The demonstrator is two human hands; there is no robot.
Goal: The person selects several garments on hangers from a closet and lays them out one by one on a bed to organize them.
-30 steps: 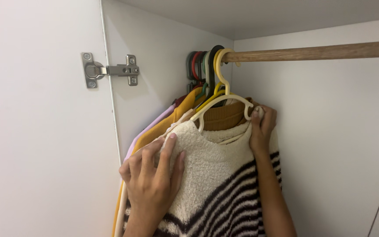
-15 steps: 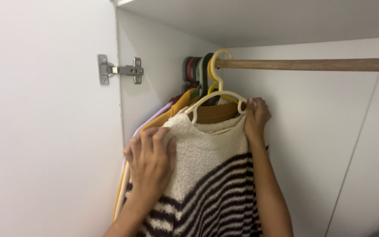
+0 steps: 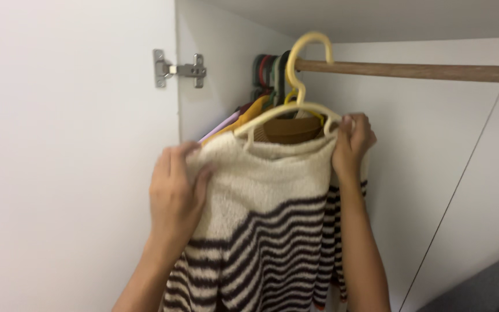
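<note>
Wooden rod (image 3: 423, 71) crowded by coloured hangers (image 3: 270, 72).

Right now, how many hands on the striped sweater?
2. The left hand grips the fuzzy cream sweater at its left shoulder; the right hand holds its right shoulder by the end of the cream hanger. No other hands show.

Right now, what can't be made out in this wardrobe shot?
- Head view: striped sweater hem cut off by the bottom edge.
- Garments behind it: only slivers show; the sweater hides them.
- Left hand: motion-blurred; grip unclear.
- Wooden rail: right end cut off by the frame edge.
</note>
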